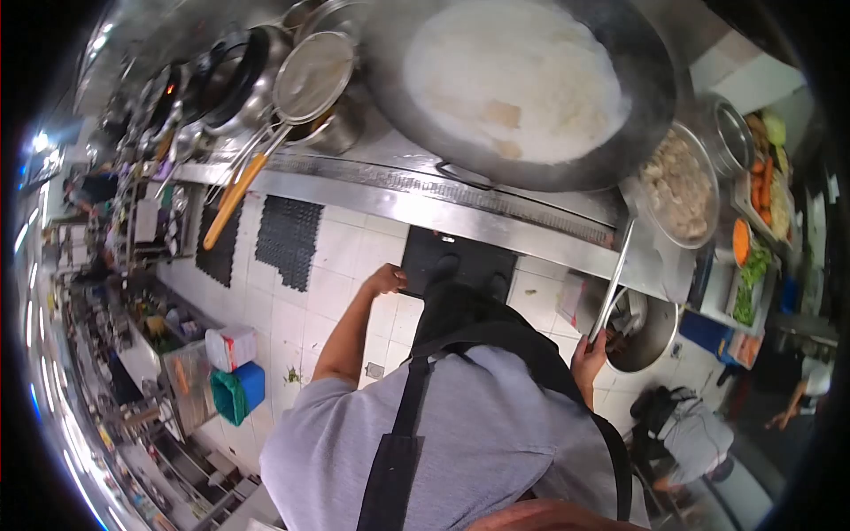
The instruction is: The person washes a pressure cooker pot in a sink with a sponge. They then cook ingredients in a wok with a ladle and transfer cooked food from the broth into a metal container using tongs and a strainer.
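While a long metal utensil [620, 265] was grasped by its handle in the right hand [589, 354], its shaft was slanted upward and away over the steel counter edge [540, 239]. Its far end was directed at the gap between a large wok [653, 84] and a bowl of pale meat pieces [709, 215]; whether either was touched by it could not be told. Nearest to the right hand, a deep metal pot [660, 341] was seen just beside the handle, with objects partly hidden inside.

The left hand [387, 280] was held low, well apart from the utensil, its fingers loosely curled near a black mat [469, 257]; whether anything was enclosed by them could not be made out.

Pale, cloudy liquid [513, 75] was contained in the wok, and vapour was seen around it. To its left, a round strainer [313, 80] was rested over metal vessels, its wooden handle [235, 202] extended past the counter. Beyond the bowl, carrots [761, 186] and leafy greens [751, 283] were set out.
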Demonstrator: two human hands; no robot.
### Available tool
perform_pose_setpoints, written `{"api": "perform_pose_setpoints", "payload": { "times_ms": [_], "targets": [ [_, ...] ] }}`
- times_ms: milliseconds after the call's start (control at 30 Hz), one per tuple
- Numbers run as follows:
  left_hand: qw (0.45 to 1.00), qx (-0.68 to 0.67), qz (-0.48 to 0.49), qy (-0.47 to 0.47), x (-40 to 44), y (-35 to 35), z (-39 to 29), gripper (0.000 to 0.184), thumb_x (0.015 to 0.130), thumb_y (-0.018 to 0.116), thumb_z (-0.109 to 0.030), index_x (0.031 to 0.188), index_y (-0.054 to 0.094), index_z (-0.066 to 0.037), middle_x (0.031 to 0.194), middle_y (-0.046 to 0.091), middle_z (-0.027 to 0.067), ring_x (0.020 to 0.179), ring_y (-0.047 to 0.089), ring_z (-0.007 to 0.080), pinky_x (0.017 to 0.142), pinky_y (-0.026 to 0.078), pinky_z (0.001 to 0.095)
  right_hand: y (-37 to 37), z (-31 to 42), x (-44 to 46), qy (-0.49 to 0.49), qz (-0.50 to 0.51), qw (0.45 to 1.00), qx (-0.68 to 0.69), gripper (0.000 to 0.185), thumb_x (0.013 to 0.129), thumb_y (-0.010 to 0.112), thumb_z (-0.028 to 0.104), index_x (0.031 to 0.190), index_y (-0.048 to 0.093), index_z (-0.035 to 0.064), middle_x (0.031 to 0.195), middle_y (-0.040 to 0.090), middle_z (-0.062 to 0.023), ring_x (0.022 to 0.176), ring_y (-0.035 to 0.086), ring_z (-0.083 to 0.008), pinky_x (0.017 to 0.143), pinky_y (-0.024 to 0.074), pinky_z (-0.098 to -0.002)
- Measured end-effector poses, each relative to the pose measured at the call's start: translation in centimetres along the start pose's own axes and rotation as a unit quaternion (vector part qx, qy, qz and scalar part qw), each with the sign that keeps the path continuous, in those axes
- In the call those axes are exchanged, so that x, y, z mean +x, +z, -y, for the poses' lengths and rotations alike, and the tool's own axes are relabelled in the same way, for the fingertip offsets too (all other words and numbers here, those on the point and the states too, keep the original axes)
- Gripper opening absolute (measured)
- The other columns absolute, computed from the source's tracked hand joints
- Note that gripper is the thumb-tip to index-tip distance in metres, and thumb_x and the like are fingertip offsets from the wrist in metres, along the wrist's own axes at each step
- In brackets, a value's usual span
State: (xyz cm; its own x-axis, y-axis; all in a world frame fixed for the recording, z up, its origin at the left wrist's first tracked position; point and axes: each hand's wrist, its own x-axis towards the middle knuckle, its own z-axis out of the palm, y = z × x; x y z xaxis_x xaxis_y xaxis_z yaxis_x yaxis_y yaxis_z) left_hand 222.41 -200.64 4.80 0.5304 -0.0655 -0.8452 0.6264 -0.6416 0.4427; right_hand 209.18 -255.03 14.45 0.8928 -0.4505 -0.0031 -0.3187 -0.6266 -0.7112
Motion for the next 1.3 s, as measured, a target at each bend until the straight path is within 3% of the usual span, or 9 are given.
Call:
{"api": "perform_pose_setpoints", "payload": {
  "times_ms": [367, 567, 667, 767, 933, 1000, 1033, 1067, 1300],
  "targets": [
    [0.896, -0.083, -0.341, 0.272, -16.1, -23.6, -7.4, 0.021, 0.090, 0.071, -0.011, 0.102, 0.065, 0.005, 0.081, 0.067, 0.0030, 0.075, 0.062, 0.0104, 0.070, 0.050, 0.0261, 8.4, 0.5, 8.9, -0.044, 0.012, 0.983, -0.181, 0.053, 0.092, 0.063, 0.018, 0.140, 0.050, -0.0007, 0.089, 0.069, -0.0256, 0.077, 0.067, -0.0461, 0.068, 0.0529, -0.0498],
    [0.934, -0.107, -0.042, 0.340, -14.2, -24.5, -8.1, 0.023, 0.097, 0.065, -0.013, 0.114, 0.063, 0.003, 0.090, 0.069, 0.0059, 0.086, 0.066, 0.0133, 0.080, 0.053, 0.0291, 9.0, 3.0, 9.1, 0.070, 0.042, 0.981, -0.176, 0.049, 0.094, 0.061, 0.021, 0.139, 0.052, 0.0049, 0.128, 0.059, -0.0280, 0.115, 0.058, -0.0459, 0.098, 0.0481, -0.0484],
    [0.955, -0.035, 0.148, 0.254, -7.8, -20.4, -4.7, 0.035, 0.091, 0.070, -0.011, 0.121, 0.061, 0.002, 0.091, 0.070, 0.0080, 0.087, 0.067, 0.0153, 0.082, 0.054, 0.0312, 9.3, 2.4, 5.2, 0.029, -0.184, 0.958, -0.218, 0.045, 0.091, 0.064, 0.017, 0.134, 0.056, 0.0039, 0.104, 0.062, -0.0251, 0.097, 0.060, -0.0449, 0.084, 0.0503, -0.0522],
    [0.863, 0.425, 0.004, 0.273, 2.5, -15.5, 4.7, 0.043, 0.077, 0.082, -0.027, 0.113, 0.070, -0.007, 0.087, 0.072, 0.0194, 0.085, 0.072, 0.0288, 0.079, 0.055, 0.0386, 8.0, 3.5, -1.9, 0.130, -0.269, 0.948, -0.114, 0.034, 0.086, 0.064, 0.013, 0.118, 0.064, 0.0016, 0.097, 0.064, -0.0224, 0.088, 0.063, -0.0407, 0.081, 0.0522, -0.0486],
    [0.944, 0.292, 0.113, 0.104, 7.7, -12.9, 9.8, 0.039, 0.080, 0.078, -0.023, 0.113, 0.067, -0.006, 0.086, 0.071, 0.0167, 0.082, 0.071, 0.0265, 0.073, 0.054, 0.0361, 12.1, -8.1, -20.1, 0.276, -0.002, 0.942, -0.189, 0.022, 0.081, 0.065, 0.024, 0.087, 0.071, 0.0032, 0.076, 0.068, -0.0185, 0.078, 0.068, -0.0325, 0.073, 0.0548, -0.0407],
    [0.967, 0.221, 0.114, 0.062, 8.6, -13.0, 9.5, 0.037, 0.081, 0.076, -0.021, 0.113, 0.066, -0.005, 0.086, 0.070, 0.0156, 0.081, 0.071, 0.0256, 0.071, 0.053, 0.0351, 16.5, -14.9, -28.7, 0.536, 0.152, 0.830, -0.023, 0.024, 0.080, 0.059, 0.017, 0.064, 0.071, 0.0035, 0.073, 0.071, -0.0207, 0.061, 0.071, -0.0287, 0.060, 0.0590, -0.0369],
    [0.975, 0.186, 0.110, 0.046, 9.0, -12.9, 8.9, 0.037, 0.081, 0.075, -0.020, 0.113, 0.066, -0.005, 0.085, 0.070, 0.0150, 0.081, 0.071, 0.0251, 0.070, 0.053, 0.0346, 14.4, -13.5, -32.4, 0.302, 0.447, 0.824, -0.171, 0.013, 0.071, 0.075, 0.014, 0.067, 0.070, 0.0029, 0.061, 0.068, -0.0124, 0.059, 0.070, -0.0247, 0.051, 0.0548, -0.0370],
    [0.983, 0.149, 0.103, 0.032, 9.5, -12.6, 8.5, 0.036, 0.082, 0.075, -0.019, 0.114, 0.065, -0.005, 0.085, 0.070, 0.0145, 0.080, 0.071, 0.0247, 0.068, 0.052, 0.0341, 14.4, -9.2, -33.8, 0.652, 0.225, 0.724, 0.012, 0.016, 0.084, 0.071, 0.014, 0.090, 0.073, -0.0011, 0.076, 0.072, -0.0188, 0.066, 0.071, -0.0271, 0.058, 0.0599, -0.0397],
    [0.998, -0.051, 0.029, 0.022, 11.0, -6.1, 4.0, 0.031, 0.085, 0.069, -0.013, 0.114, 0.061, -0.004, 0.084, 0.068, 0.0107, 0.076, 0.069, 0.0215, 0.060, 0.050, 0.0306, 5.8, -10.5, -35.1, 0.662, 0.139, 0.690, 0.258, 0.019, 0.091, 0.063, 0.013, 0.101, 0.064, -0.0032, 0.080, 0.067, -0.0155, 0.065, 0.070, -0.0299, 0.055, 0.0575, -0.0445]
  ]
}}
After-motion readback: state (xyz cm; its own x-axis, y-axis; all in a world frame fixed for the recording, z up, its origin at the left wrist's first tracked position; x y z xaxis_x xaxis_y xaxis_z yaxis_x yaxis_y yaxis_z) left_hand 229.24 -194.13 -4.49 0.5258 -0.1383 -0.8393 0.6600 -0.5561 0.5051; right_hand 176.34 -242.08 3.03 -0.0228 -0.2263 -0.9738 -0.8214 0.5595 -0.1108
